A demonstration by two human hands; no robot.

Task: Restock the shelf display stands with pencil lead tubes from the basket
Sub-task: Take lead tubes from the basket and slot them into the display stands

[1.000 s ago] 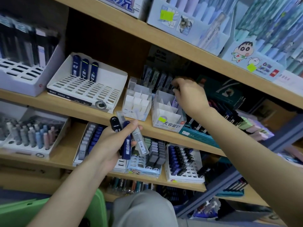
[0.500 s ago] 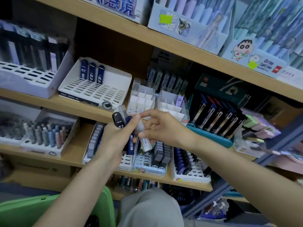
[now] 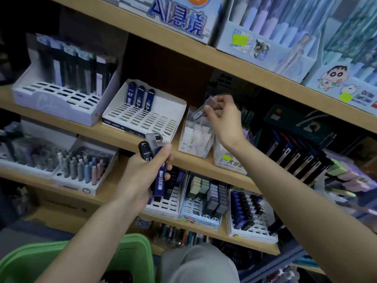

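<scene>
Now we face the wooden shelf (image 3: 126, 137), green plastic basket (image 3: 77, 260) below. Above its white gridded cardboard stand (image 3: 195, 139), fingers (image 3: 210, 112) of our right hand (image 3: 224, 117) pinch one clear plastic lead tube (image 3: 204, 107); our left hand (image 3: 138, 176) grips a bundle of dark-blue tubes (image 3: 160, 178).

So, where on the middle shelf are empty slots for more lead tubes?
The white slotted stand is free in front and right of its three blue tubes. The white grid box under the right hand shows empty cells. The dark packs further right are crowded.
</scene>
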